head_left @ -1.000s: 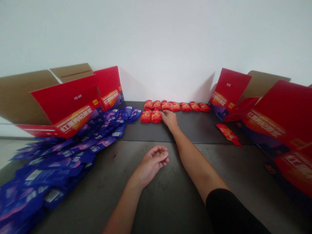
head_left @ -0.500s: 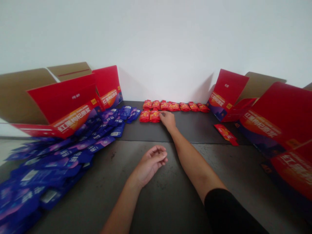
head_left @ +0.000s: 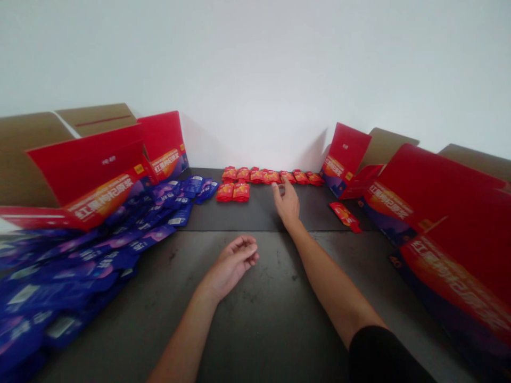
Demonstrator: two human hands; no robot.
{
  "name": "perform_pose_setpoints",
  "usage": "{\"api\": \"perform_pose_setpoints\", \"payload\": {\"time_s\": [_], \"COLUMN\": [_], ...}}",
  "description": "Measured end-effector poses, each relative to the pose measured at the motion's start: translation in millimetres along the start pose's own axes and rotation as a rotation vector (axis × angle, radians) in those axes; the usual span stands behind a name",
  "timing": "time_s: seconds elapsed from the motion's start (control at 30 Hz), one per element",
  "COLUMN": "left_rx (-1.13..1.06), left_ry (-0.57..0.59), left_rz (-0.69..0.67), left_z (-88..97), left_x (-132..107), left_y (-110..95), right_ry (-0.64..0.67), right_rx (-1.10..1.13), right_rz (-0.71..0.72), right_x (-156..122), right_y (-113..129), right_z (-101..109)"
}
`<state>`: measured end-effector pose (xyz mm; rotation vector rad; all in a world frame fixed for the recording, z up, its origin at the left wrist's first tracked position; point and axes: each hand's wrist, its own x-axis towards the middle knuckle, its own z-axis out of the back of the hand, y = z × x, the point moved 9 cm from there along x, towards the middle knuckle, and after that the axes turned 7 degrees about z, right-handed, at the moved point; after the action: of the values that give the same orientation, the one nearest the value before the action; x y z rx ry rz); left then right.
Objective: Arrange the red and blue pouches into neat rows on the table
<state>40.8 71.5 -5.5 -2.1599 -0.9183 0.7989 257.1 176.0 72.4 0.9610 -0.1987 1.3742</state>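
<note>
My right hand (head_left: 287, 204) is open above the dark table, thumb and fingers apart, with nothing visible in it. Its fingertips overlap the back row of red sachets (head_left: 257, 175) in the view; whether they touch is unclear. Left of that hand, two small red sachet stacks (head_left: 240, 191) sit side by side in front of the row. My left hand (head_left: 235, 261) hovers nearer to me, fingers loosely curled and thumb against the index finger, nothing seen in it. A single red sachet (head_left: 345, 216) lies apart on the right.
Blue sachets (head_left: 107, 255) form a large heap along the left side. Behind them stand open red cartons (head_left: 91, 165). More open red cartons (head_left: 431, 186) line the right side. A white wall (head_left: 255, 80) closes off the back of the dark table (head_left: 255, 319).
My right hand has let go of the front-row sachets on the left and drawn away to the right, opening. The left hand keeps its curled pose. The whole view has shifted slightly.
</note>
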Motion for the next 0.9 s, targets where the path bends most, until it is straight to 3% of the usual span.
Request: {"api": "perform_pose_setpoints", "payload": {"time_s": [0.1,0.2,0.3,0.43,0.57,0.73,0.83,0.9], "left_rx": [-0.003,-0.003,0.002,0.005,0.018,0.027,0.028,0.020], "left_ry": [-0.001,0.005,0.006,-0.012,-0.025,-0.028,-0.026,-0.018], "left_rz": [-0.005,-0.007,-0.008,-0.009,-0.006,-0.008,-0.007,0.011], "left_z": [-0.4,-1.5,-1.2,1.3,0.6,-0.9,-0.5,-1.0], "left_x": [-1,-2,-2,-2,-3,-4,-4,-4], "left_y": [-1,-1,-1,-1,-2,-3,-2,0], "right_ry": [-0.043,0.022,0.110,0.221,0.303,0.321,0.245,0.197], "right_rx": [-0.212,-0.405,-0.539,-0.578,-0.588,-0.554,-0.510,-0.404], "right_rz": [0.088,0.033,-0.095,-0.207,-0.280,-0.296,-0.267,-0.169], "right_x": [-18,-39,-56,-62,-59,-52,-46,-39], "right_y": [-40,-97,-148,-182,-191,-182,-165,-138], "right_z": [58,100,123,131,135,142,146,141]}}
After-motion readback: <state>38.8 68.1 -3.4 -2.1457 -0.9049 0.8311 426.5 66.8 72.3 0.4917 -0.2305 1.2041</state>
